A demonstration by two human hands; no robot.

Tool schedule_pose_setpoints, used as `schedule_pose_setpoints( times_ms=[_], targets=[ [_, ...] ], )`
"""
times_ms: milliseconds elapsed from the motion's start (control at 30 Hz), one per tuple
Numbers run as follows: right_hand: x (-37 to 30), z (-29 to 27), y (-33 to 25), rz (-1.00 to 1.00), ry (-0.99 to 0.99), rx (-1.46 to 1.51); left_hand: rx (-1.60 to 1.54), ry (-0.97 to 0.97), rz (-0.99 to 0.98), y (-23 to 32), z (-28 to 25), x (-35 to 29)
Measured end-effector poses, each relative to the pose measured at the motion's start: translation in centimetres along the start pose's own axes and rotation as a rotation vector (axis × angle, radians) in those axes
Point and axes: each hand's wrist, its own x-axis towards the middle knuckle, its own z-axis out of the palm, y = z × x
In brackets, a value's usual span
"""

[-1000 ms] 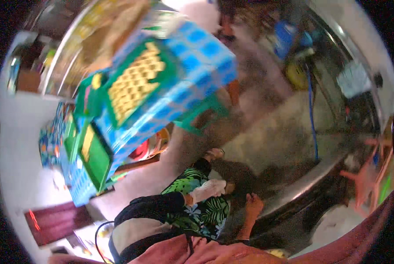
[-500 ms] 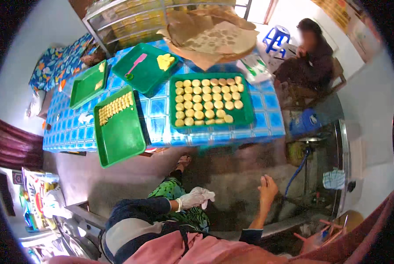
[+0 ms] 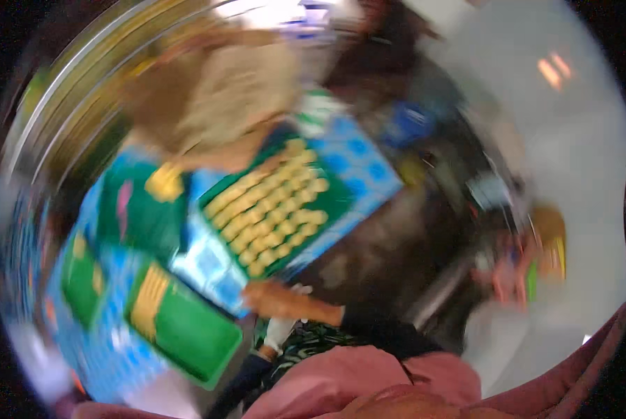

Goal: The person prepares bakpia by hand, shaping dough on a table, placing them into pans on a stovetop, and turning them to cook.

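Motion smears the whole head view. My bare right hand (image 3: pixel 285 302) reaches left across my front, close to the table edge, its fingers too blurred to read. Just behind and below it is my left hand (image 3: pixel 279 332) in a white glove, partly covered by the right; its fingers are indistinct. Beyond the hands lies a green tray (image 3: pixel 335 194) with rows of round, pale yellow dough pieces (image 3: pixel 267 209). Left of the hands, another green tray (image 3: pixel 197 339) carries smaller dough pieces (image 3: pixel 149 300) at one end. Neither hand visibly holds anything.
On the blue checked tablecloth (image 3: pixel 372 171) sit a dark green tray (image 3: pixel 142 230) with yellow dough (image 3: pixel 165 183) and a pink spatula (image 3: pixel 123 202), a small green tray (image 3: pixel 79 293), and a broad brown paper-lined holder (image 3: pixel 239 91). A person (image 3: pixel 372 52) is beyond the table.
My view has swung to the right, so the table now lies tilted to the left. My right hand has moved left, from well apart to overlapping my gloved left hand.
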Motion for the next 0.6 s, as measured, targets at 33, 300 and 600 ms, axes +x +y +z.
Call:
schedule_pose_setpoints(
  times_ms=[33,300,600],
  targets=[
    [-0.8,0.1,-2.2,0.204,0.057,0.033,-0.403,0.067,-0.234,1.5,-0.5,0.4],
    [-17.5,-1.9,5.9,0.391,0.713,0.333,-0.265,-0.265,-0.44,8.3,7.5,7.7],
    [-53.9,-10.1,12.3,0.907,1.551,0.403,0.071,-0.512,-0.324,15.5,25.9,14.8]
  ],
)
